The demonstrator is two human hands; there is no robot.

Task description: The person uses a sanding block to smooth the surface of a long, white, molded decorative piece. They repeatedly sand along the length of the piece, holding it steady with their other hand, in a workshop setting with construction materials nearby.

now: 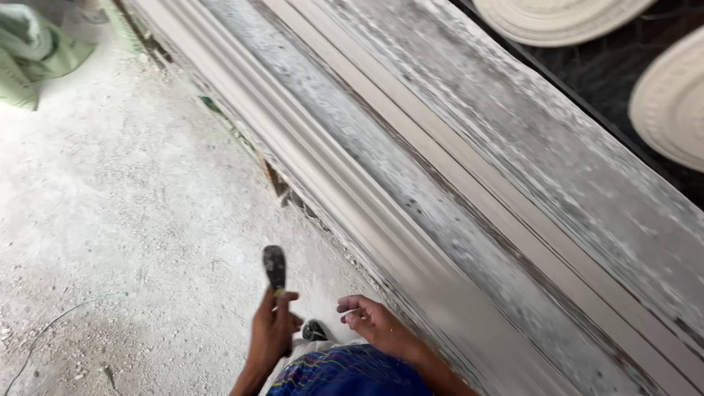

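A dark, flat-bladed scraping tool (275, 268) is sticking up and away from the left hand (273, 330), whose fingers are clamping its handle, long axis pointing far, while the right hand (370, 319) is hanging loosely curled and empty just beside the long pale moulded plaster cornice (367, 198) on the dusty workbench (557, 169).
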